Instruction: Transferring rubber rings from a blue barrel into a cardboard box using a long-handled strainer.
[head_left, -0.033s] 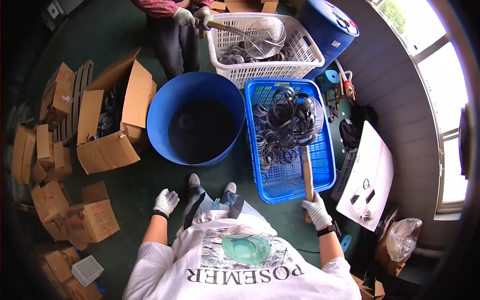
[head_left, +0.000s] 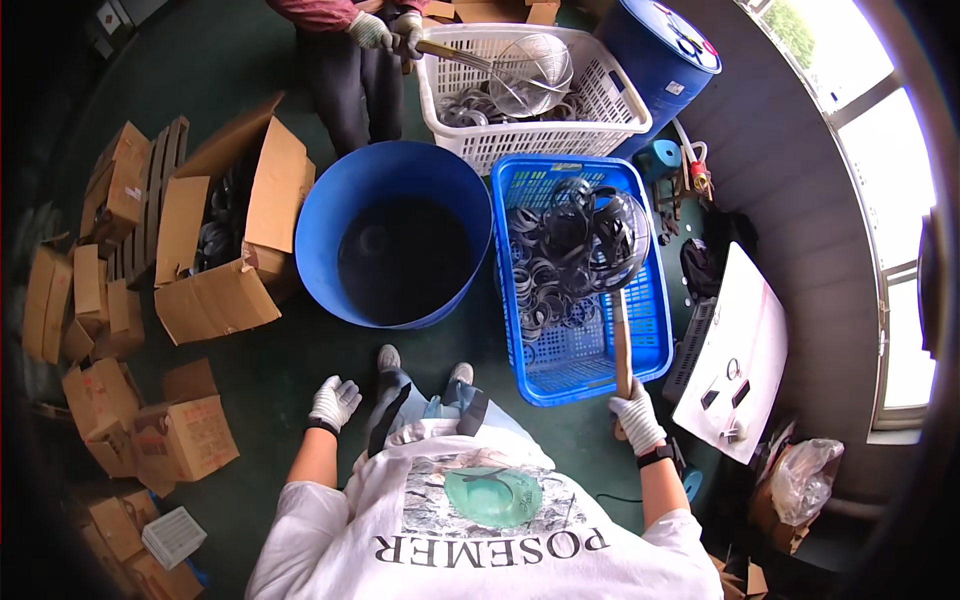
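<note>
My right hand (head_left: 637, 418), in a white knit glove, is closed around the wooden handle of a long wire strainer (head_left: 623, 350). The strainer's round wire head hangs over a blue plastic basket (head_left: 520, 384) and carries a heap of black rings (head_left: 590, 240). More grey and black rings (head_left: 545, 300) lie in the basket below, mostly toward its left side. My left hand (head_left: 335, 402), gloved too, hangs beside my thigh with nothing in it, fingers stretched out. Ahead of it stands a large round blue tub (head_left: 316, 240), dark inside.
Across from me a person (head_left: 345, 70) in gloves holds a second wire strainer (head_left: 530, 80) over a white basket (head_left: 470, 150) of rings. Cardboard boxes (head_left: 215, 300) crowd the left. A blue drum (head_left: 655, 60) and a white board (head_left: 735, 350) stand on the right.
My right hand and the strainer's handle have shifted slightly to the right. The strainer's head stays over the blue basket with rings in it.
</note>
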